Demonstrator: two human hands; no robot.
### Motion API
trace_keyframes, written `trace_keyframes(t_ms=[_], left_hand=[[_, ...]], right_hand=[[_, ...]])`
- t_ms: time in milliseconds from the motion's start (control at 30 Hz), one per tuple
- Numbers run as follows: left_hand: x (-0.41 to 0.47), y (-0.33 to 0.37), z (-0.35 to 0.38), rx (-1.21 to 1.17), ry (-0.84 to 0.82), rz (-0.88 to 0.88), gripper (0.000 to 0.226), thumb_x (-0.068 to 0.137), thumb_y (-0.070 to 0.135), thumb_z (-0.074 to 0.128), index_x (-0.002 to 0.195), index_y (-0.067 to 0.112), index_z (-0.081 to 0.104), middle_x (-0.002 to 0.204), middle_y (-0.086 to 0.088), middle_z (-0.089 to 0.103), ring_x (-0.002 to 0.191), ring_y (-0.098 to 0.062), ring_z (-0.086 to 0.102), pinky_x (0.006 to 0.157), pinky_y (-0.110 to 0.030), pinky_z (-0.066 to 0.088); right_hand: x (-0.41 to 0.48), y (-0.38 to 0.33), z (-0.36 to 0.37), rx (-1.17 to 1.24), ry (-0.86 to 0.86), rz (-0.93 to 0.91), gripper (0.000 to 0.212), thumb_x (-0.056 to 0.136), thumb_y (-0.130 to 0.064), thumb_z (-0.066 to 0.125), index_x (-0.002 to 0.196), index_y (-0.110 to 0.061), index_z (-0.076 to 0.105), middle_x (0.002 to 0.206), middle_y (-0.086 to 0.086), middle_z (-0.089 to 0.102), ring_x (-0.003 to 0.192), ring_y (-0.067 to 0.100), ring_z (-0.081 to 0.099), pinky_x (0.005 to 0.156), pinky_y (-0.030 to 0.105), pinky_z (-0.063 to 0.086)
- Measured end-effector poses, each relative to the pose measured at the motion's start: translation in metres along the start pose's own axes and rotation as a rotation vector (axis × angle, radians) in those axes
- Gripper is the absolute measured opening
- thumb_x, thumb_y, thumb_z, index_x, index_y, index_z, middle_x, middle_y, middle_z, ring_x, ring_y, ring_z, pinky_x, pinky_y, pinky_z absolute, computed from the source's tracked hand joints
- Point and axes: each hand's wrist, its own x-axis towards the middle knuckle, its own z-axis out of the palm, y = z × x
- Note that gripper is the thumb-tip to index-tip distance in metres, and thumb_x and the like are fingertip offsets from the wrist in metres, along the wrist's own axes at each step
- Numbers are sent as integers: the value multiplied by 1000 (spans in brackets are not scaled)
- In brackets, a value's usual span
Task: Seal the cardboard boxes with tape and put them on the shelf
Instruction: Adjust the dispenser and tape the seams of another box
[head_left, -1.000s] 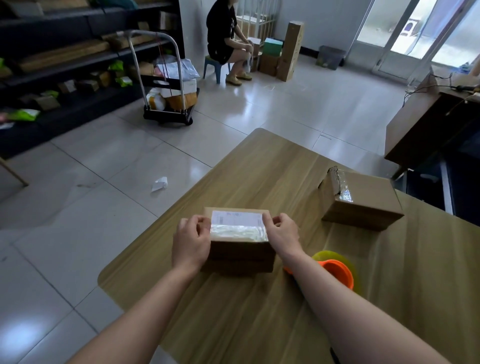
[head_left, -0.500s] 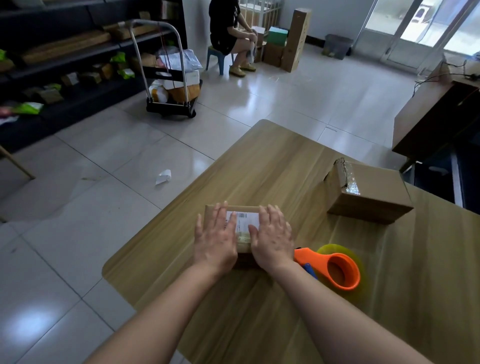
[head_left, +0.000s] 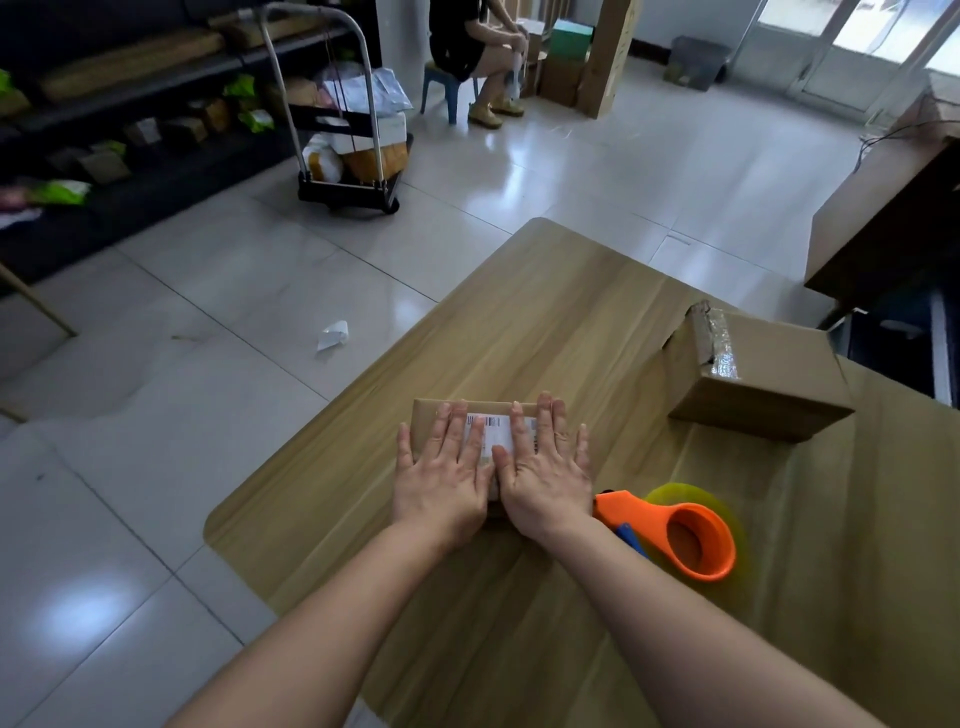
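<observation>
A person's left hand (head_left: 441, 478) and right hand (head_left: 545, 473) lie flat with straight fingers, gripping nothing, pressing the small labelled cardboard box (head_left: 427, 415) toward the tabletop's (head_left: 545, 312) left edge, where an uneven push could slide it off.

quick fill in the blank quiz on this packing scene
The left hand and right hand lie flat on the small box, partly covering its white ____.
The tape dispenser beside the right hand has an ____ handle.
The larger box has clear ____ along one edge.
Missing: label; orange; tape.
</observation>
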Motion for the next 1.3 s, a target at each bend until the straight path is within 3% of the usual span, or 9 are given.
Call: trace_keyframes(t_ms=[233, 500, 733, 833, 900, 1033, 1100, 1167, 1300], left_hand=[[-2, -21, 10, -51, 63, -59, 77, 74, 67, -15, 140, 28, -22, 153, 3, -29, 145, -20, -25, 118, -53, -7], [-1, -30, 16, -151, 88, -31, 93, 70, 75, -19, 144, 19, -16, 149, 2, -31, 139, -14, -30, 118, -41, -12], [2, -32, 20, -221, 110, 26, 105, 72, 78, -20, 151, 9, -5, 153, -5, -27, 145, -24, -22, 115, -31, -17], [-3, -35, 14, -516, 99, -67, 85, 90, 68, 23, 153, 18, -4, 158, -1, -22, 148, -24, -10, 118, -36, -1], [-9, -34, 8, -850, 85, -226, 84, 95, 50, 46, 153, 22, -8, 162, -2, -8, 149, -23, 1, 118, -42, 10], [-9, -33, 13, -1147, 53, -435, 82, 91, 49, 53, 153, 18, 10, 152, -6, 36, 137, -26, 37, 112, -43, 33], [-7, -32, 16, -1188, 79, -459, 55, 91, 44, 56, 136, 17, 38, 132, -4, 56, 119, -22, 54, 97, -36, 45], [-7, -31, 15, -1221, 87, -469, 33, 92, 38, 57, 118, 22, 46, 116, 0, 62, 107, -20, 59, 85, -30, 46], [-8, -32, 14, -1315, 70, -489, 74, 83, 50, 63, 143, 20, 33, 130, -2, 57, 115, -22, 56, 100, -42, 47]], right_hand=[[-4, 9, 2, 39, -1, 29, 67, 100, -58, 11, 154, -28, -16, 159, 5, -30, 145, 19, -31, 120, 43, -16], [-2, 19, 2, 339, 8, -34, 69, 103, -50, 28, 157, -23, -6, 161, 0, -27, 150, 17, -20, 124, 39, 0], [-2, 22, 6, 499, 20, -77, 71, 102, -45, 38, 157, -26, -4, 162, -2, -25, 151, 17, -11, 121, 34, 7], [-6, 24, 2, 733, 61, 33, 82, 99, -34, 53, 157, -20, -4, 165, 4, -10, 152, 17, -3, 115, 24, 6], [-11, 26, 4, 947, 18, 164, 81, 99, -35, 54, 158, -20, 0, 162, 4, 18, 149, 20, 18, 117, 29, 17], [-14, 21, 21, 1219, 9, 302, 56, 101, -40, 48, 150, -18, 34, 138, 2, 57, 126, 18, 53, 110, 37, 42], [-12, 21, 24, 1265, 35, 303, 46, 101, -36, 50, 142, -16, 44, 128, 2, 63, 118, 17, 59, 105, 40, 47], [-12, 21, 20, 1298, 5, 293, 45, 101, -35, 50, 141, -16, 44, 125, 2, 64, 115, 16, 60, 99, 35, 51], [-13, 24, 14, 1380, -54, 316, 51, 102, -39, 47, 147, -20, 36, 126, 2, 64, 114, 14, 60, 98, 31, 48]])
